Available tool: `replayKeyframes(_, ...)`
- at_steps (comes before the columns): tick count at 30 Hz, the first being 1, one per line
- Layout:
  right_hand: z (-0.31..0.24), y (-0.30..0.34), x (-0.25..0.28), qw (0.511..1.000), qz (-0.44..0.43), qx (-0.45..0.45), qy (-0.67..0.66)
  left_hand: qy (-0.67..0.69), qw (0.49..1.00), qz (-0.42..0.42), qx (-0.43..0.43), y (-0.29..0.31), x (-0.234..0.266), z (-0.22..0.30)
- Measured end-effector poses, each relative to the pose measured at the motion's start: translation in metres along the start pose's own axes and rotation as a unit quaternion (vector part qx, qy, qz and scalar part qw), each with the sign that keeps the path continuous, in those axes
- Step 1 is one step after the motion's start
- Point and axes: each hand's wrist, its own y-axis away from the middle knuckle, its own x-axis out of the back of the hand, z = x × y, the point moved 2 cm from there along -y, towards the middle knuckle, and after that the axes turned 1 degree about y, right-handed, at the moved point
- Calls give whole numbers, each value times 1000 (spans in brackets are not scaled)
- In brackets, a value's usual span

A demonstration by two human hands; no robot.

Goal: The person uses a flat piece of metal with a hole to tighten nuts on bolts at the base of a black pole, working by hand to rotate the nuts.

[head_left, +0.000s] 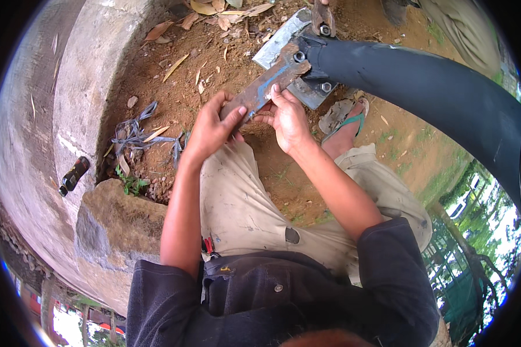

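Note:
My left hand [213,126] is wrapped round the near end of a rusty flat metal bar [269,82] with blue paint marks. Closer to the middle of the bar, my right hand [287,118] pinches its edge between thumb and fingers. The bar's far end lies at a nut [299,56] by the foot of a thick dark pole [399,68]; I cannot tell whether it fits round the nut. Another nut [325,87] shows on a bolt at the pole's flange, above a grey base plate [311,95].
At the top, another person's hand [323,2] holds a second rusty metal piece [320,16] by another nut. A concrete kerb [90,75] curves along the left, with a small dark bottle [74,175] on it. A large stone [118,222] lies beside me. Torn plastic strips [136,136] litter the soil.

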Motion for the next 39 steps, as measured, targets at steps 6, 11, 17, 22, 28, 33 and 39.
replayKeyframes(6,1,6,9,999,-21,-5,24,15,998,61,-11,13,-23,-13)
replayKeyframes(11,-4,-14,-15,998,-37,-2,-56,-105,994,17,25,-28,33,38)
replayKeyframes(17,-8,-43,-58,980,-38,16,-194,-330,936,-122,8,-96,78,115)
replayKeyframes(22,-13,-50,-71,965,-26,38,-260,-371,919,-129,-40,-122,77,132)
replayKeyframes(28,0,-22,-34,992,-43,-29,-115,-185,983,-10,1,-37,55,56)
replayKeyframes(33,5,-11,-31,996,-34,-40,-72,-82,996,24,12,-17,43,33)
replayKeyframes(39,9,2,-10,1000,0,11,8,-53,997,55,-11,5,4,2)
